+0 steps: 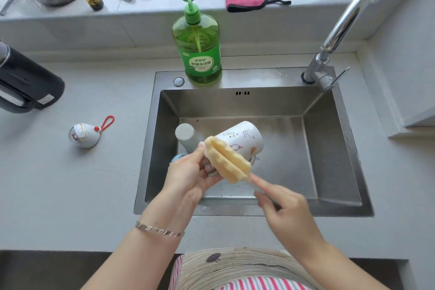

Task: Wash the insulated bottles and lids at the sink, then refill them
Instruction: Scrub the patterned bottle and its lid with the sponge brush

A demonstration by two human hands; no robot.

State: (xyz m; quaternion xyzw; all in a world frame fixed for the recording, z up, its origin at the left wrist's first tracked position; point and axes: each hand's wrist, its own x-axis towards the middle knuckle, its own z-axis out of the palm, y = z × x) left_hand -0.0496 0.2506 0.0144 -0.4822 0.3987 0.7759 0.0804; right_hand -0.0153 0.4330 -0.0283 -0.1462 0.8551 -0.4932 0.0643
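Left hand (188,172): is curling its fingers round the mouth end of the white bottle (242,139), holding it tilted above the sink (150,148) with the base pointing away from the person.
Right hand (284,209): is pinching the thin handle of the sponge brush (228,162), with the forefinger stretched along it.
Sponge brush head: is lying outside the white bottle, against its mouth end and beside the left fingers.
Grey bottle (187,135): is leaning in the sink's left part, just behind the left hand.
Lid (82,135): white with a red loop, is lying on the bench (70,183) left of the sink.
Dish soap (199,54): is standing on the sink's back rim.
Tap (341,23): is rising at the back right corner.
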